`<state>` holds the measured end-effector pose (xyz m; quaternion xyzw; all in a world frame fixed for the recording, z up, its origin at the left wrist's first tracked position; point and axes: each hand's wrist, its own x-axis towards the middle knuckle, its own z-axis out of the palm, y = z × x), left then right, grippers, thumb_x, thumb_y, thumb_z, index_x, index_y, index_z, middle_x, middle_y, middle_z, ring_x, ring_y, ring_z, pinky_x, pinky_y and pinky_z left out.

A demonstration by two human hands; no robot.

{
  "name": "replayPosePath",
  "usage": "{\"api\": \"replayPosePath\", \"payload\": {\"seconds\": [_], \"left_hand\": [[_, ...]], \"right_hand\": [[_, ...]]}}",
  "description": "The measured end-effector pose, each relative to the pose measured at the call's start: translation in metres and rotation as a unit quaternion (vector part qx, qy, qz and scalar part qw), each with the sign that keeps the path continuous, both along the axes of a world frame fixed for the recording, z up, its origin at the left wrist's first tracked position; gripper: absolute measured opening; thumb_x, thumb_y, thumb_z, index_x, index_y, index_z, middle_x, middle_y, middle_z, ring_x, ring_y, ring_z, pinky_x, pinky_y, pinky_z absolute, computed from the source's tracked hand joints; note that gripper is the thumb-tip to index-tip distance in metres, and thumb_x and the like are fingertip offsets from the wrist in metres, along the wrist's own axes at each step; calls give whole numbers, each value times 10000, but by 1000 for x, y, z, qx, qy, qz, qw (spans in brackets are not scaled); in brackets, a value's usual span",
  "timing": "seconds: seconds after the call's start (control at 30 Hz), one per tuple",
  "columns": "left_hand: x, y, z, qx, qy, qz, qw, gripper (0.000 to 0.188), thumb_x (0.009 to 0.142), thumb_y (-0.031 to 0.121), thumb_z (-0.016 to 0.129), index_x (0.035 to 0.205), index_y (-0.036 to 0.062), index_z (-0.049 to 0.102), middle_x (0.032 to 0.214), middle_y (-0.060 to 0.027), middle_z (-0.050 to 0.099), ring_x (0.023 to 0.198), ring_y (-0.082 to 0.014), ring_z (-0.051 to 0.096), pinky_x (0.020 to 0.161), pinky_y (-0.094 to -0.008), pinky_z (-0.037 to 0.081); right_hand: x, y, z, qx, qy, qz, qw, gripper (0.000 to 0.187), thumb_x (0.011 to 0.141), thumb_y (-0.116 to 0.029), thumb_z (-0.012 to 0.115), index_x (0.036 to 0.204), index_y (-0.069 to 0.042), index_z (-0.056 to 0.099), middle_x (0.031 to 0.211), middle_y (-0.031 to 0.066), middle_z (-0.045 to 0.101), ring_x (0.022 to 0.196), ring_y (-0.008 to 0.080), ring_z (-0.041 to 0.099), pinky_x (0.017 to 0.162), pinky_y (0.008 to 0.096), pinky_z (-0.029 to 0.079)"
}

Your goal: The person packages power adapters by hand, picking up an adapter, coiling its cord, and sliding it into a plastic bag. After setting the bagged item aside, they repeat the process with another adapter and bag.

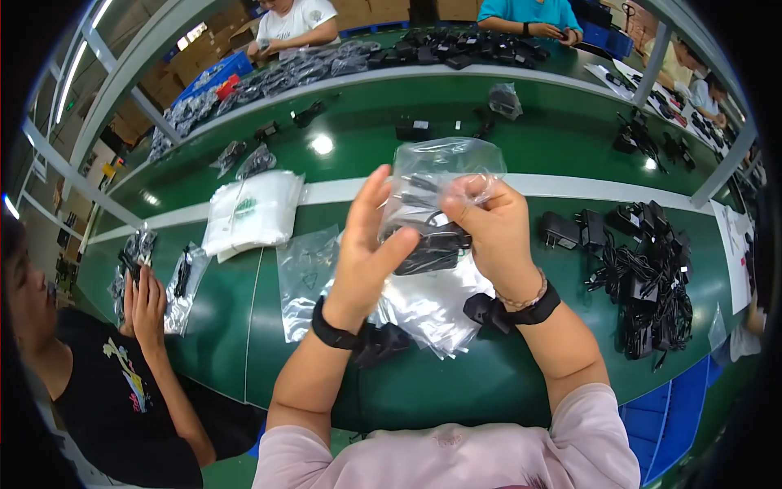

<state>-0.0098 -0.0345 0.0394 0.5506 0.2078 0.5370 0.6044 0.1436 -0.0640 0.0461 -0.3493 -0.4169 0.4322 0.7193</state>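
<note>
A clear plastic bag (450,155) is held up in front of me, with a black power adapter (432,254) and its coiled cable inside. My left hand (368,244) supports the bag from the left, thumb on its front and fingers partly hidden behind it. On the other side, my right hand (497,232) pinches the bag's upper right part between thumb and fingers. Under my hands lie loose clear bags (432,314) in a fanned pile. One black adapter (381,344) rests beside my left wrist, another (486,311) beside my right wrist.
Black adapters with cables (643,285) are heaped at the right. A thick stack of clear bags (248,213) lies at the left, near a co-worker's hand (148,306). A raised shelf edge (554,186) crosses behind my hands. A blue crate (668,416) stands at lower right.
</note>
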Motion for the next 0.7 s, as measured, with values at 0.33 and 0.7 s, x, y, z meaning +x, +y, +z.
{"api": "replayPosePath", "payload": {"seconds": [0.33, 0.7], "left_hand": [[-2, -11, -5, 135, 27, 104, 985, 120, 868, 127, 578, 885, 12, 608, 967, -43, 568, 825, -110, 510, 695, -242, 401], [-1, -19, 2, 74, 36, 185, 979, 143, 847, 130, 616, 839, -12, 621, 745, -48, 560, 659, -97, 487, 573, -202, 372]], "right_hand": [[-14, -5, -1, 28, -40, 27, 998, 282, 905, -250, 524, 811, 6, 594, 795, 32, 589, 725, 88, 525, 647, 214, 406], [-15, -8, -3, 31, 103, 69, 992, 303, 901, -329, 511, 1008, -46, 531, 933, 91, 605, 826, 142, 556, 766, 277, 443]]}}
